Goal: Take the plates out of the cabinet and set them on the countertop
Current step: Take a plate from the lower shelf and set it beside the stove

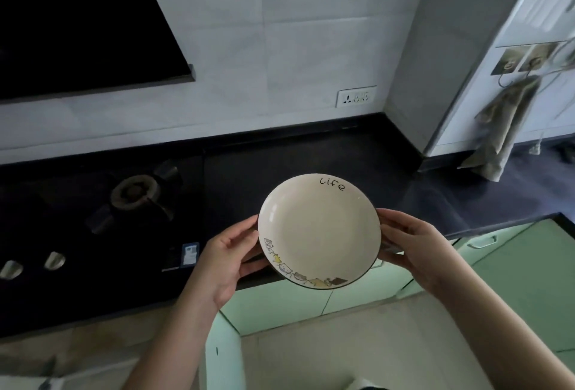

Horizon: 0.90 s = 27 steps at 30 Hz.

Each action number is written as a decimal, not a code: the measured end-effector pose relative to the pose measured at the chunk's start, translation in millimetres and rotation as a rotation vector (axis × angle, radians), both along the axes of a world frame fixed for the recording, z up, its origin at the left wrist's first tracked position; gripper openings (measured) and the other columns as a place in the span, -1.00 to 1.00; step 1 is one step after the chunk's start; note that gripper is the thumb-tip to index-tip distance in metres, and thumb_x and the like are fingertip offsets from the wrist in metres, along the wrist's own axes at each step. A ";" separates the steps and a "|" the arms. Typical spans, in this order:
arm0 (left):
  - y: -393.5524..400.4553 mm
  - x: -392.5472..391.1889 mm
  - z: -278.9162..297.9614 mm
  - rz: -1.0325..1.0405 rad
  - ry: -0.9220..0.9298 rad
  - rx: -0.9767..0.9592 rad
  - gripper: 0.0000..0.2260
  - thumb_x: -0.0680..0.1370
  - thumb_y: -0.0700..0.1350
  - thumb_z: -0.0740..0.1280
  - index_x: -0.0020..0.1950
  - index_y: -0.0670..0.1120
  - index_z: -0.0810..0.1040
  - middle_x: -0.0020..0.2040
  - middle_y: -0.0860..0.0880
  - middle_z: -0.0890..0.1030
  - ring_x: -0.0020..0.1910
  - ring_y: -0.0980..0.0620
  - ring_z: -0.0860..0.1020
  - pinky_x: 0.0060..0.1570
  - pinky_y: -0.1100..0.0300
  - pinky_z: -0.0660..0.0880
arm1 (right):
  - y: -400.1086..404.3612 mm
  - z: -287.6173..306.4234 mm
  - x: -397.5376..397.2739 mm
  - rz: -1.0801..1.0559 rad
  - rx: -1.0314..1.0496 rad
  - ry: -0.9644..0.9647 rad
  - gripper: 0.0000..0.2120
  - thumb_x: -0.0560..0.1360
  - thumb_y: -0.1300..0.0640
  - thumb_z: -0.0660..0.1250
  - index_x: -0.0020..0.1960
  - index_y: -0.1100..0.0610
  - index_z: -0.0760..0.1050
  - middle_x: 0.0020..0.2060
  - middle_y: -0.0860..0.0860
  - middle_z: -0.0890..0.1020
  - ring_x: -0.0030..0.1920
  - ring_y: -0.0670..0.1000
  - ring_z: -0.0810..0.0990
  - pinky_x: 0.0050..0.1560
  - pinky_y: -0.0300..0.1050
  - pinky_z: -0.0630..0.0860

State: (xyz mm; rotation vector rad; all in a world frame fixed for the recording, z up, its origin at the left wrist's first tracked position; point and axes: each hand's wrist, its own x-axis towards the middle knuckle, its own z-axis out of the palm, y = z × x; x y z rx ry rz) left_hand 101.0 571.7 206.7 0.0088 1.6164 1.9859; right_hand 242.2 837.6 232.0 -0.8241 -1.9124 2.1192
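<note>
Both hands carry the plate [319, 231] over the counter's [311, 156] front edge: my left hand [231, 260] cups its left rim with the thumb along the edge, and my right hand [410, 245] clasps the right rim, fingers curled under. Face up and tilted slightly toward me, it hangs above the dark top, just right of the burner [137, 193]. I judge it best to level it, move forward past the edge, lower it flat and slide my fingers out last.
</note>
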 end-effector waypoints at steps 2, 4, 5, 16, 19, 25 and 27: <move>2.0 -12.0 -4.3 0.024 -0.010 -0.011 -0.73 0.61 -0.25 0.29 0.23 0.00 0.62 0.14 -0.04 0.70 0.06 -0.02 0.68 -0.22 0.17 0.63 | 7.0 -5.1 -21.4 0.009 -0.031 -0.007 -0.70 0.60 0.31 0.22 0.02 0.01 0.67 -0.05 0.10 0.73 -0.07 0.12 0.72 -0.19 -0.07 0.65; 4.3 -25.6 -9.6 0.054 -0.012 -0.028 -0.73 0.61 -0.24 0.30 0.24 0.01 0.62 0.14 -0.03 0.70 0.07 -0.01 0.68 -0.21 0.17 0.63 | 14.7 -13.0 -44.6 0.030 -0.044 -0.023 -0.73 0.60 0.29 0.24 0.04 0.01 0.65 -0.01 0.07 0.72 0.00 0.11 0.70 -0.14 -0.06 0.65; 5.7 -32.9 -12.2 0.069 -0.012 -0.036 -0.73 0.61 -0.23 0.30 0.25 0.01 0.61 0.14 -0.03 0.70 0.07 -0.01 0.68 -0.20 0.17 0.64 | 18.7 -17.1 -56.9 0.047 -0.048 -0.031 -0.73 0.60 0.27 0.24 0.03 -0.01 0.66 -0.01 0.05 0.72 0.01 0.10 0.70 -0.13 -0.06 0.65; 36.8 -102.4 -46.9 0.287 -0.033 -0.132 -0.70 0.62 -0.23 0.28 0.14 0.15 0.66 0.14 -0.01 0.69 0.11 0.00 0.66 -0.15 0.12 0.64 | 59.3 -45.7 -192.8 0.278 -0.018 -0.105 -0.68 0.60 0.22 0.25 -0.03 -0.18 0.63 -0.08 -0.10 0.73 -0.09 -0.06 0.71 -0.25 -0.22 0.62; 43.0 -114.0 -61.0 0.348 -0.067 -0.132 -0.72 0.61 -0.22 0.30 0.15 0.14 0.66 0.14 0.00 0.69 0.12 0.01 0.66 -0.16 0.11 0.64 | 64.6 -58.1 -221.8 0.312 -0.013 -0.156 -0.68 0.59 0.24 0.25 0.00 -0.18 0.61 -0.11 -0.17 0.71 -0.09 -0.12 0.69 -0.25 -0.23 0.61; 41.5 -134.1 -87.1 0.393 -0.164 -0.111 -0.71 0.62 -0.24 0.28 0.21 0.11 0.61 0.19 0.00 0.67 0.15 0.01 0.65 -0.14 0.10 0.64 | 60.9 -80.0 -264.2 0.345 -0.025 -0.241 -0.65 0.60 0.29 0.20 0.02 -0.14 0.60 0.00 -0.10 0.69 0.03 -0.06 0.65 -0.22 -0.21 0.62; 39.4 -140.8 -94.5 0.405 -0.195 -0.107 -0.72 0.63 -0.22 0.27 0.19 0.12 0.61 0.18 -0.01 0.68 0.14 0.00 0.65 -0.15 0.10 0.64 | 59.2 -87.7 -273.5 0.349 -0.013 -0.268 -0.64 0.61 0.29 0.19 0.02 -0.15 0.59 0.03 -0.09 0.67 0.05 -0.06 0.64 -0.24 -0.22 0.62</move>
